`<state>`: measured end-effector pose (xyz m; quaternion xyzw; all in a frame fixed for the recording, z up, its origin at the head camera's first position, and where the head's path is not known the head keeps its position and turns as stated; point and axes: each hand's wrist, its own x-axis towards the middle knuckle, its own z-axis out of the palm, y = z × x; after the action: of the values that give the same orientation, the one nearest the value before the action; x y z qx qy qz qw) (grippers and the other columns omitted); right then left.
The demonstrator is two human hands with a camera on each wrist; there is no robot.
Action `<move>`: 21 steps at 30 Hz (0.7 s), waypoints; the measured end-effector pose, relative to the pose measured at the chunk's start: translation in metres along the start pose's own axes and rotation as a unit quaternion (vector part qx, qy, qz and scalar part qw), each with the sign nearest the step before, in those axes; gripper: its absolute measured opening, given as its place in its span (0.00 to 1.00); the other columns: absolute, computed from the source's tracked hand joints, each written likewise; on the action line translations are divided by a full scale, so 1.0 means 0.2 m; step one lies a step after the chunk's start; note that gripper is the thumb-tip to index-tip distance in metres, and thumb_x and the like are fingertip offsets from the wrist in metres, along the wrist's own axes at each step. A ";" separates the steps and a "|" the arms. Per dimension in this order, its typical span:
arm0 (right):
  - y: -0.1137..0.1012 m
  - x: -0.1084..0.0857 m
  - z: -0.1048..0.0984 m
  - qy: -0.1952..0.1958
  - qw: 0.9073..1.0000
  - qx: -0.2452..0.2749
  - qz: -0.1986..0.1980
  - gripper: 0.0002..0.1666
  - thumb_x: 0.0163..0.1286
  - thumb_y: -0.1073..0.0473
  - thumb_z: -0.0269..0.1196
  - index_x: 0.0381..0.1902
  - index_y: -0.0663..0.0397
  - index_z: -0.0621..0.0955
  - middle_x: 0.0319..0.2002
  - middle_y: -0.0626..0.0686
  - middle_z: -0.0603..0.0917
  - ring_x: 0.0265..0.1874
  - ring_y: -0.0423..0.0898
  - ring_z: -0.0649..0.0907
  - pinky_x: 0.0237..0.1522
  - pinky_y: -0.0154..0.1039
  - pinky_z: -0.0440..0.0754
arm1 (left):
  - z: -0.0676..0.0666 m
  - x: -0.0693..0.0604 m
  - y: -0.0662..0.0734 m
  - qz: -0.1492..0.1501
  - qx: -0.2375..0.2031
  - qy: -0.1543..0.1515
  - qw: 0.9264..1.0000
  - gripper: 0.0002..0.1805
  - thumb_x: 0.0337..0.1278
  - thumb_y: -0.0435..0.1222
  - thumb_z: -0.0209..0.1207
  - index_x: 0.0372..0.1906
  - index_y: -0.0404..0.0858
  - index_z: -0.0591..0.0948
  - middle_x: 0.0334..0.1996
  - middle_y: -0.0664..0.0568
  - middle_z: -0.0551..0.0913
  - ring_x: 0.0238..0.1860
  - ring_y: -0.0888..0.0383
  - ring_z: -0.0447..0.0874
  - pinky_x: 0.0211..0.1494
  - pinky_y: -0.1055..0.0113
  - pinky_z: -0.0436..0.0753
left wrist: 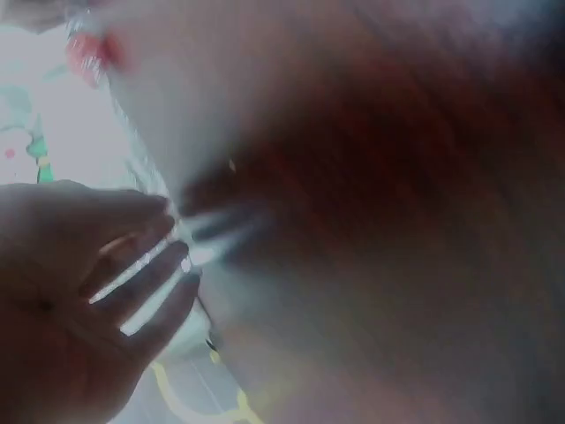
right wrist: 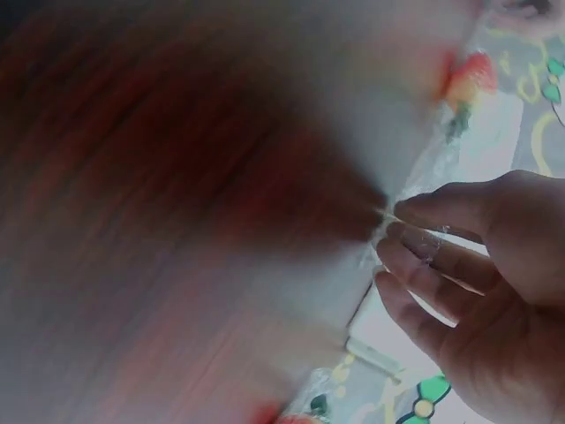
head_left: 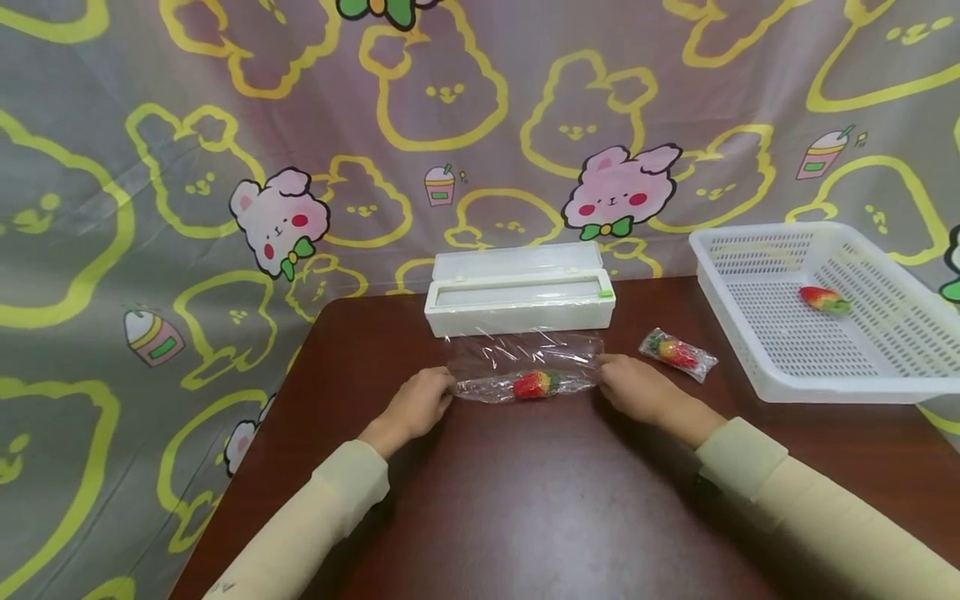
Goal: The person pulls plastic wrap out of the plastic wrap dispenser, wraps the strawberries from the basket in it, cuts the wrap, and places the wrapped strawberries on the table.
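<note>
A red-and-yellow strawberry with green leaves lies in clear plastic wrap, near the wrap's front edge. The sheet runs back to the white wrap dispenser box. At the sheet's left edge, my left hand pinches the film between thumb and fingers. My right hand pinches the right edge in the same way, its thumb and index tips meeting at the film in the right wrist view. The strawberry appears beyond that hand.
Right of the right hand lies another strawberry wrapped in clear film. A white perforated basket stands at the right of the brown table, holding an unwrapped strawberry. A patterned curtain hangs behind the dispenser, whose lid is raised.
</note>
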<state>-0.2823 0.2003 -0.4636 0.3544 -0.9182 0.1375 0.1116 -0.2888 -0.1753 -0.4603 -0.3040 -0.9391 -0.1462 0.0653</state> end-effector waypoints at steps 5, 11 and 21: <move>0.05 -0.03 -0.02 0.016 0.997 0.073 -0.010 0.09 0.59 0.76 0.67 0.27 0.59 0.85 0.29 0.50 0.81 0.29 0.45 0.81 0.34 0.46 0.83 | -0.01 -0.01 -0.06 0.009 -0.079 0.017 0.997 0.03 0.61 0.25 0.66 0.38 0.33 0.87 0.37 0.46 0.88 0.43 0.49 0.87 0.52 0.53 0.84; 0.08 -0.04 -0.07 0.015 0.992 0.118 0.042 0.02 0.64 0.71 0.68 0.34 0.62 0.86 0.32 0.50 0.86 0.33 0.47 0.84 0.40 0.50 0.83 | -0.03 0.00 -0.10 -0.024 -0.164 0.004 0.986 0.04 0.68 0.27 0.61 0.43 0.34 0.84 0.41 0.47 0.89 0.50 0.48 0.87 0.57 0.50 0.81; 0.13 0.04 -0.08 0.000 0.973 0.177 0.150 0.06 0.73 0.66 0.62 0.42 0.63 0.84 0.31 0.50 0.85 0.30 0.45 0.79 0.38 0.47 0.78 | -0.04 0.09 -0.11 -0.090 -0.204 0.000 0.975 0.06 0.74 0.28 0.54 0.47 0.32 0.79 0.43 0.41 0.88 0.46 0.48 0.87 0.50 0.54 0.82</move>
<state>-0.3042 0.2186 -0.4513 0.2268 -0.9221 0.3126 0.0252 -0.3168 -0.1848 -0.4548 -0.2248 -0.9132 -0.3397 -0.0116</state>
